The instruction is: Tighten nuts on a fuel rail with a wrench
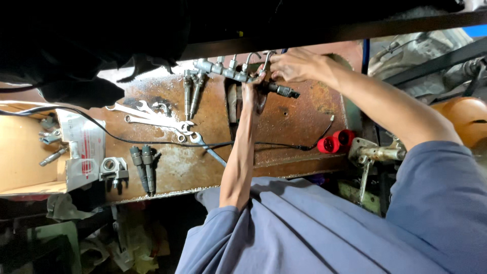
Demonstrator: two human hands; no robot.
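Fuel rail (223, 70), a grey metal bar with ports and thin curved pipes, lies at the far edge of the rusty surface (304, 114), both hands on it.

Near: blue sleeves, bare forearms reaching away from the camera. Two dark injectors (143, 167) lie side by side near the front edge, a small metal bracket (112, 168) just left of them. A black cable (152, 142) runs across to two red plugs (336, 142) at right. Mid-surface: a fan of wrenches (157, 121).

At far left a cardboard box (20, 152) holds a few small grey metal fittings and a bolt-like part; a white printed bag (83, 147) lies over its right side.

Far: two more injectors (193, 91) hang off the rail's left end. Left hand (251, 86) closes around the rail from below near the dark injector (281, 90) sticking out right. Right hand (294, 66) pinches a curved pipe at the rail's top.

Step, as judged: working a pipe or fitting on the rail by hand. Any next move calls for the left hand steadying the rail.
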